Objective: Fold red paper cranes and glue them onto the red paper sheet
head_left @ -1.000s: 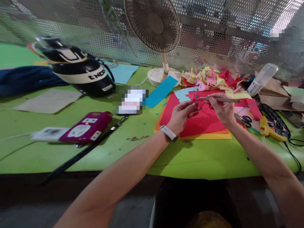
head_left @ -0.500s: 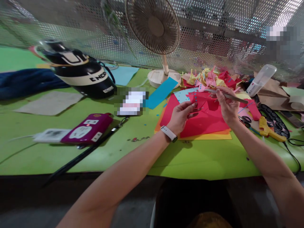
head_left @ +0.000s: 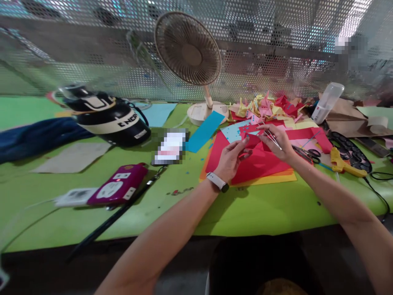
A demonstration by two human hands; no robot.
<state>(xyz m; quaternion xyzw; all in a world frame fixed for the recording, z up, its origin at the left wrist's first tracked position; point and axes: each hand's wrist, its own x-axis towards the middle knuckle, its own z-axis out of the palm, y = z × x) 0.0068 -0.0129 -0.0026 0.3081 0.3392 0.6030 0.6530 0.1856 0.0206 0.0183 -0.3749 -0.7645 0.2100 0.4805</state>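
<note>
My right hand (head_left: 279,143) holds metal tweezers (head_left: 274,138), which slant between its fingers. The thumb and fingers of my left hand (head_left: 230,160) are closed at the edge of a small piece of red paper (head_left: 253,141) between the two hands. Blurring hides the exact grip there. Beneath both hands lies a stack of red sheets (head_left: 260,166) over yellow and orange ones. Beyond my fingers is a light blue sheet (head_left: 233,132) strewn with tiny blue bits. Scissors (head_left: 313,155) rest just right of my right wrist.
A pile of folded paper shapes (head_left: 265,107) lies behind the stack, beside a fan (head_left: 192,55). To the right are a yellow glue gun (head_left: 344,164), a black palette (head_left: 353,151) and a clear bottle (head_left: 328,103). Leftward are a phone (head_left: 170,146), a purple power strip (head_left: 118,184) and a black jug (head_left: 113,123).
My right hand has moved slightly left and lower, and the tweezers have turned to a steeper slant. The red piece now sits nearer my left fingertips. The camera view has shifted.
</note>
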